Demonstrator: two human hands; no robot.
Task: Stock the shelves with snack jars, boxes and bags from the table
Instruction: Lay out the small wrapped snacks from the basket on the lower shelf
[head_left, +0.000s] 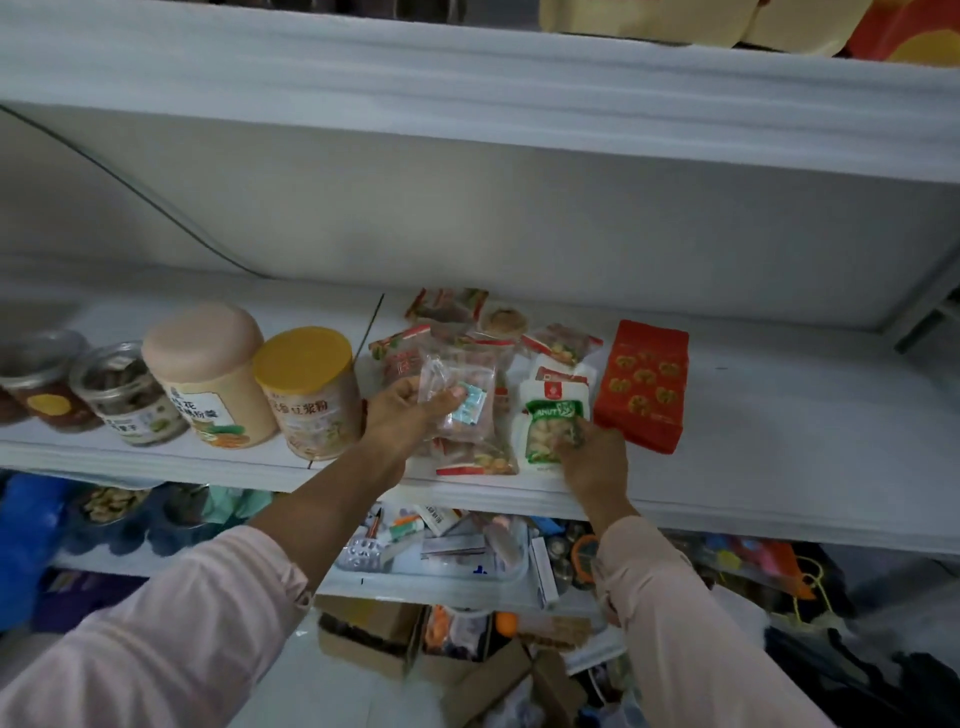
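Note:
My left hand (402, 415) holds a clear snack bag (462, 400) with a small blue sachet inside, just above a pile of small red-edged snack bags (457, 332) on the white middle shelf (779, 499). My right hand (592, 457) pinches the lower corner of a green-and-white nut bag (550, 426) lying on the shelf near its front edge. A red bag with orange patterns (644, 384) lies to the right of the nut bag.
Left of the pile stand a yellow-lidded canister (306, 389), a pink-lidded canister (208, 374) and two clear jars (124, 395). The shelf's right part is bare. An upper shelf (467, 104) overhangs. Lower shelves hold assorted boxes and packets (447, 540).

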